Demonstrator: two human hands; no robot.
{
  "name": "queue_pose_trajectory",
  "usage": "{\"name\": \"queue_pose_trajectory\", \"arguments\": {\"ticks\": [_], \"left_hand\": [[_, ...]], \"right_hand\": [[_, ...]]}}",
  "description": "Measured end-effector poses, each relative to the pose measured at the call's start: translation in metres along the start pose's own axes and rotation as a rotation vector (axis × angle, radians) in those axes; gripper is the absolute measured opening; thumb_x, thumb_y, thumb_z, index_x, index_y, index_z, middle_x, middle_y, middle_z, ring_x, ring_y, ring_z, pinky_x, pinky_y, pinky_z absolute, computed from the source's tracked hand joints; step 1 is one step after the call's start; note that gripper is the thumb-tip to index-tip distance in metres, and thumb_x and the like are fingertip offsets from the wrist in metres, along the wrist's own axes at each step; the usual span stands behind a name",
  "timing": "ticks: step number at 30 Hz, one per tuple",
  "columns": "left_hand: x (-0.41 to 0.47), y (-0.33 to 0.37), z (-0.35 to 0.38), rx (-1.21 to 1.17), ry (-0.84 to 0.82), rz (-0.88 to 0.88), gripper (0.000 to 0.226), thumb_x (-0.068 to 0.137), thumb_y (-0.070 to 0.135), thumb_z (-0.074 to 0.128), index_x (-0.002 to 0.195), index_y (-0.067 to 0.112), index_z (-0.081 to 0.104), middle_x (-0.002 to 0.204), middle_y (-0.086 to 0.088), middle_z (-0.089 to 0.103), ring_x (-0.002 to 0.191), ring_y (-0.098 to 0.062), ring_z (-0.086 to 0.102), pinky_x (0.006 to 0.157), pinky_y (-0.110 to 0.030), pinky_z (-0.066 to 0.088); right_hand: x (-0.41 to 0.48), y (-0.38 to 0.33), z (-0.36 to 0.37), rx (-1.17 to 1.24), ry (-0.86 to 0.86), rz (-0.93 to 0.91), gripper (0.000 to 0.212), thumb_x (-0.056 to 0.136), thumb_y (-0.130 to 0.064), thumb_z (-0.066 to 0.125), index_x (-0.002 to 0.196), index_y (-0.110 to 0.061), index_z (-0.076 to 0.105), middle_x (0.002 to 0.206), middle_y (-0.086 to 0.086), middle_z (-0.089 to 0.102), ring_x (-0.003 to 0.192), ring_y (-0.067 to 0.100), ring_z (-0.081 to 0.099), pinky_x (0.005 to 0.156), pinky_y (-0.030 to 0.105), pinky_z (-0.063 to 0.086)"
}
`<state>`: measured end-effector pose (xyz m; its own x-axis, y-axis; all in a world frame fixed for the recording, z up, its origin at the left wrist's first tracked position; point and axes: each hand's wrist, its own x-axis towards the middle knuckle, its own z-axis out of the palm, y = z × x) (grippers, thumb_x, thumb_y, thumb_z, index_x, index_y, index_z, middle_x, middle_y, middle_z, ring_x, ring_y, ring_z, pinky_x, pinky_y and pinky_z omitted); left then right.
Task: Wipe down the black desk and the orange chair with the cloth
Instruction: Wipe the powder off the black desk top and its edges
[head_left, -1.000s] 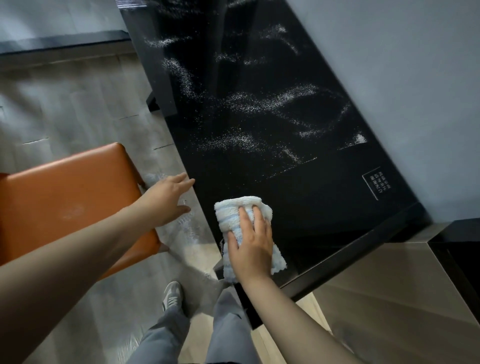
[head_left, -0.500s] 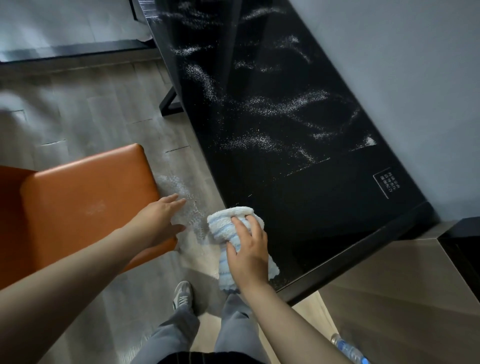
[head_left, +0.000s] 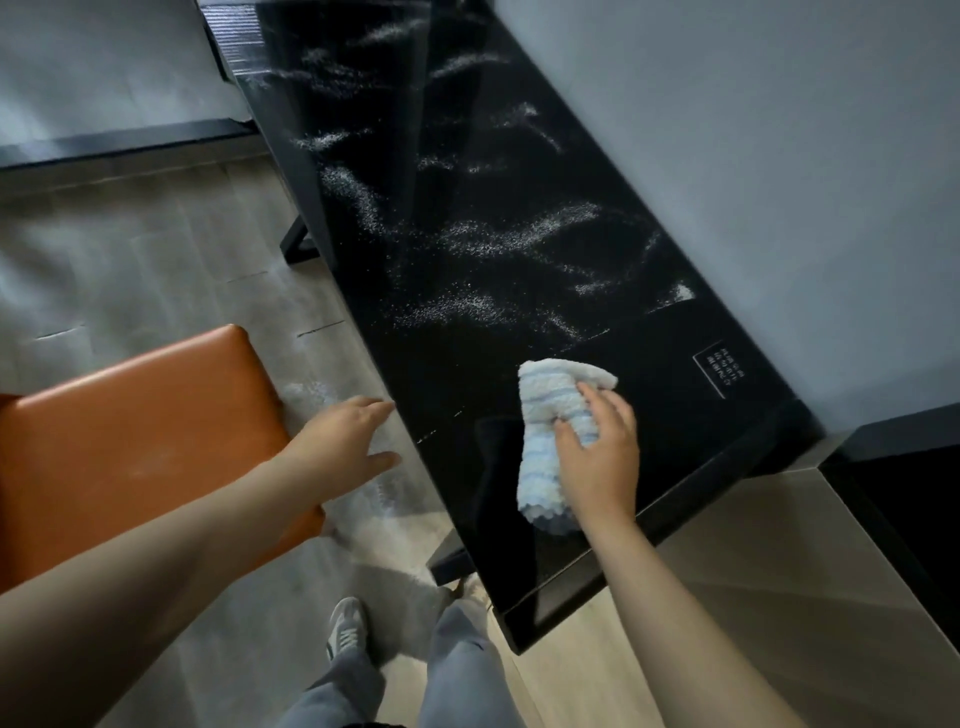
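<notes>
The cloth (head_left: 545, 415), long axis directed away from the person, is pressed onto the near end of the black desk (head_left: 467, 364) by the right hand (head_left: 602, 462), fingers laid over it; the left hand (head_left: 343, 441) is held empty, fingers extended, beside the orange chair (head_left: 140, 415).

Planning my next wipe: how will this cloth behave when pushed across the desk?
Probably floppy: the cloth bunches and bends under the right hand. Its fluffy pile likely grips, dragging rather than gliding on the glossy black desk.
</notes>
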<state>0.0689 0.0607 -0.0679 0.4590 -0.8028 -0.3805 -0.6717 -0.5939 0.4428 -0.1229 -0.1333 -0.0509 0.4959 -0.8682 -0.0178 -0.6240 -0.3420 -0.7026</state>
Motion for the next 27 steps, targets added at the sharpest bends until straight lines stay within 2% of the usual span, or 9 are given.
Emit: {"name": "queue_pose_trajectory", "arguments": {"ticks": [7,12,20,27], "left_hand": [[0.06,0.064,-0.005,0.067,-0.015,0.018,0.085,0.082,0.053,0.066,0.15,0.018,0.028,0.154,0.0,0.03,0.14,-0.021,0.031,0.112,-0.033,0.033],[0.108,0.107,0.002,0.131,-0.059,-0.048,0.1,0.076,0.064,0.065,0.152,0.018,0.018,0.159,-0.002,0.016,0.147,-0.027,0.013,0.118,-0.04,0.022],[0.183,0.152,0.018,0.212,-0.057,-0.111,0.119,0.069,0.069,0.067,0.153,0.019,-0.001,0.161,-0.003,-0.007,0.148,-0.031,-0.006,0.119,-0.049,0.011],[0.23,0.162,0.024,0.244,-0.017,-0.154,0.128,0.061,0.076,0.066,0.153,0.021,-0.005,0.16,-0.003,-0.014,0.147,-0.033,-0.011,0.118,-0.053,0.008]], "right_hand": [[0.082,0.039,-0.061,-0.043,0.119,0.023,0.047,0.089,-0.018,0.063,0.135,-0.021,0.054,0.142,-0.002,0.042,0.125,0.014,0.045,0.097,0.02,0.031],[0.146,0.068,-0.093,-0.08,0.153,0.029,0.048,0.088,-0.016,0.064,0.135,-0.02,0.054,0.143,0.001,0.043,0.127,0.018,0.046,0.097,0.022,0.032],[0.251,0.118,-0.118,-0.153,0.146,0.018,0.049,0.087,-0.014,0.064,0.136,-0.019,0.054,0.145,0.005,0.042,0.13,0.023,0.044,0.1,0.023,0.028],[0.334,0.147,-0.124,-0.238,0.123,-0.023,0.051,0.086,-0.014,0.063,0.136,-0.017,0.055,0.142,0.008,0.043,0.129,0.025,0.045,0.108,0.028,0.03]]}}
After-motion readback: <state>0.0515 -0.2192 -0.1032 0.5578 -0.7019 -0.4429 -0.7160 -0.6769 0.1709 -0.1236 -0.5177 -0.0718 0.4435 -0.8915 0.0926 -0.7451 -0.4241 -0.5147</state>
